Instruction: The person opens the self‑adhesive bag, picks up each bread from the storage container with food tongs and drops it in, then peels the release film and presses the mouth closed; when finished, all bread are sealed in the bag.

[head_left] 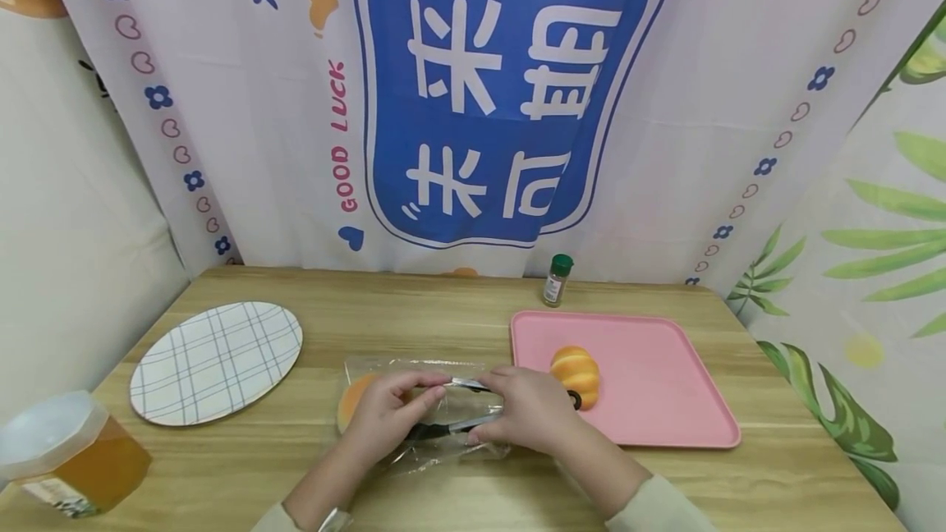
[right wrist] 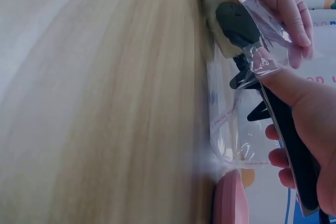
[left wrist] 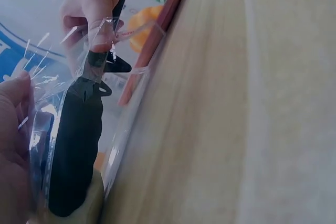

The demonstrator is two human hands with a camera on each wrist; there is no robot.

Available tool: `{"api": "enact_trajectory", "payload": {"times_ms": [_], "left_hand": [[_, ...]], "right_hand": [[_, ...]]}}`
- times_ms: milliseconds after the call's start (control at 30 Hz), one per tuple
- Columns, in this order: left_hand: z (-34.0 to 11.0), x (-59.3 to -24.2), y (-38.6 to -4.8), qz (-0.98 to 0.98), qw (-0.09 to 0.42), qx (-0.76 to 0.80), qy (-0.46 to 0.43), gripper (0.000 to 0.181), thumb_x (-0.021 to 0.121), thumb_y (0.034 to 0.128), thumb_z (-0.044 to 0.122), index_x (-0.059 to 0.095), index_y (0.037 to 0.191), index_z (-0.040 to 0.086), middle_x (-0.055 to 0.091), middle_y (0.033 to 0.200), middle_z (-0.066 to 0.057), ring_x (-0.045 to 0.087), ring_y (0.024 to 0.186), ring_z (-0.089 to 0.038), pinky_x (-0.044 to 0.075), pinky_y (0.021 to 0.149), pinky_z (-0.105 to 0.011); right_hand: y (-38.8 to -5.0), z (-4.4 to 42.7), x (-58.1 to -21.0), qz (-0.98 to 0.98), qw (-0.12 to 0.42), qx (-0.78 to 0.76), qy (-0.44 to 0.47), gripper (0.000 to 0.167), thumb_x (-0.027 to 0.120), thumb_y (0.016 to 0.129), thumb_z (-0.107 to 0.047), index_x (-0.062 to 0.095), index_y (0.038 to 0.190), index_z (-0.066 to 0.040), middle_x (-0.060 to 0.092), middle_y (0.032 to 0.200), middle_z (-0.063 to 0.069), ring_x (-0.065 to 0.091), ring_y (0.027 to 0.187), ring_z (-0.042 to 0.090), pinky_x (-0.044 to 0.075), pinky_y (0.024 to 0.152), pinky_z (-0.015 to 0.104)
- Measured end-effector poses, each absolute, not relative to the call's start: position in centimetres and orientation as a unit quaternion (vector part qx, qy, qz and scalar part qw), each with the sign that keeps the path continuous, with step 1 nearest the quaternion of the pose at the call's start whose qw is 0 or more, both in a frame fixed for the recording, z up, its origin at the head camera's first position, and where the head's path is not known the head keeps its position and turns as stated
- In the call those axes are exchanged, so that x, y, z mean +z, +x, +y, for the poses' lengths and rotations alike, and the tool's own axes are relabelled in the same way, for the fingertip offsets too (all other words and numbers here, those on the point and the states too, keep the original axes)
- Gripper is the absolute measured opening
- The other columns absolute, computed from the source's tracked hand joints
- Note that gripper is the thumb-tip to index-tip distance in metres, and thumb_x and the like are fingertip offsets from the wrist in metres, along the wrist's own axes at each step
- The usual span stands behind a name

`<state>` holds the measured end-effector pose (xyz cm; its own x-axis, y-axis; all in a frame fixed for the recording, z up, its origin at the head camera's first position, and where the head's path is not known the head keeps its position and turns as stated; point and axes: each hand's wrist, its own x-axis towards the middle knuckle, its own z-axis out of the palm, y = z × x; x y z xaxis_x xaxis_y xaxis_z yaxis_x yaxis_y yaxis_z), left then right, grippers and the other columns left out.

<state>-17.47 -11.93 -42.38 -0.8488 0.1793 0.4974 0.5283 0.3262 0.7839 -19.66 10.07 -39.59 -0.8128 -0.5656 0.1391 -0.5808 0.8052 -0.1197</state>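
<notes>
Black-and-silver tongs (head_left: pixel 429 431) reach into a clear plastic bag (head_left: pixel 473 458) at the front middle of the table. My right hand (head_left: pixel 534 410) grips them by the arms, thumb and fingers around them, as the right wrist view shows. Inside the bag, a broad black tip (left wrist: pixel 76 145) lies against a tan bread-like piece (right wrist: pixel 218 11); whether it is clamped I cannot tell. With thumb and fingertips, my left hand (head_left: pixel 392 417) pinches the bag's film near its opening. In the head view that hand partly hides the bread-like piece.
Right of the bag lies a pink tray (head_left: pixel 665 384) with a ridged orange-yellow bun (head_left: pixel 576 372) near its left side. Behind it stands a green-capped spice jar (head_left: pixel 557 279). To the left are a checked oval plate (head_left: pixel 218 364) and a lidded jar of amber liquid (head_left: pixel 96 466).
</notes>
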Motion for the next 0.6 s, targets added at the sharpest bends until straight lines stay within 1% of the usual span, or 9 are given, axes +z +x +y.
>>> {"api": "enact_trajectory", "payload": {"times_ms": [100, 167, 300, 400, 467, 500, 600], "left_hand": [[-12.0, -42.6, -17.6, -0.795, 0.155, -0.544, -0.220, 0.011, 0.071, 0.0883, 0.010, 0.075, 0.098, 0.008, 0.077, 0.100, -0.005, 0.067, 0.090, -0.004, 0.055, 0.070, -0.020], [-12.0, -42.8, -17.7, -0.796, 0.153, -0.543, -0.220, 0.011, 0.071, 0.0880, 0.011, 0.075, 0.098, 0.009, 0.076, 0.100, -0.006, 0.066, 0.087, -0.002, 0.054, 0.068, -0.019], [-12.0, -43.1, -17.8, -0.801, 0.147, -0.537, -0.220, 0.012, 0.072, 0.0874, 0.012, 0.075, 0.098, 0.008, 0.076, 0.097, -0.008, 0.057, 0.074, 0.005, 0.051, 0.059, -0.018], [-11.9, -43.2, -17.9, -0.806, 0.140, -0.533, -0.218, 0.012, 0.072, 0.0870, 0.011, 0.075, 0.098, 0.006, 0.076, 0.092, -0.009, 0.052, 0.065, 0.006, 0.048, 0.054, -0.018], [-11.9, -43.3, -18.0, -0.811, 0.137, -0.526, -0.216, 0.011, 0.072, 0.0870, 0.011, 0.075, 0.097, 0.006, 0.075, 0.091, -0.009, 0.049, 0.062, 0.005, 0.047, 0.053, -0.018], [-11.9, -43.4, -18.0, -0.814, 0.137, -0.522, -0.216, 0.011, 0.072, 0.0871, 0.010, 0.075, 0.097, 0.007, 0.076, 0.091, -0.008, 0.050, 0.064, 0.006, 0.047, 0.055, -0.018], [-12.0, -43.4, -18.1, -0.822, 0.139, -0.510, -0.211, 0.011, 0.072, 0.0872, 0.010, 0.075, 0.097, 0.007, 0.076, 0.094, -0.006, 0.052, 0.069, 0.004, 0.048, 0.058, -0.018]], "right_hand": [[-19.7, 10.1, -39.6, -0.949, 0.046, 0.080, 0.302, 0.079, 0.079, 0.066, -0.065, 0.066, 0.127, -0.016, 0.069, 0.123, 0.001, 0.068, 0.108, 0.020, 0.059, 0.084, 0.038], [-19.8, 10.3, -39.7, -0.949, 0.039, 0.083, 0.301, 0.080, 0.078, 0.066, -0.065, 0.064, 0.128, -0.016, 0.068, 0.125, 0.001, 0.067, 0.109, 0.020, 0.058, 0.086, 0.038], [-19.9, 10.6, -39.7, -0.949, 0.027, 0.086, 0.301, 0.086, 0.076, 0.066, -0.070, 0.062, 0.132, -0.017, 0.067, 0.127, 0.002, 0.067, 0.110, 0.021, 0.058, 0.088, 0.039], [-20.1, 10.9, -39.6, -0.949, 0.020, 0.086, 0.303, 0.088, 0.075, 0.066, -0.071, 0.061, 0.133, -0.016, 0.067, 0.128, 0.002, 0.067, 0.111, 0.021, 0.058, 0.089, 0.040], [-20.1, 11.2, -39.5, -0.949, 0.020, 0.091, 0.302, 0.087, 0.075, 0.066, -0.070, 0.061, 0.132, -0.015, 0.067, 0.128, 0.002, 0.066, 0.111, 0.021, 0.058, 0.089, 0.039], [-20.1, 11.3, -39.4, -0.949, 0.020, 0.092, 0.302, 0.087, 0.075, 0.065, -0.070, 0.062, 0.132, -0.016, 0.067, 0.127, 0.002, 0.067, 0.110, 0.020, 0.058, 0.088, 0.039], [-20.1, 12.0, -39.2, -0.950, 0.010, 0.104, 0.294, 0.085, 0.076, 0.065, -0.070, 0.063, 0.131, -0.017, 0.068, 0.122, -0.001, 0.067, 0.097, 0.015, 0.057, 0.082, 0.035]]}}
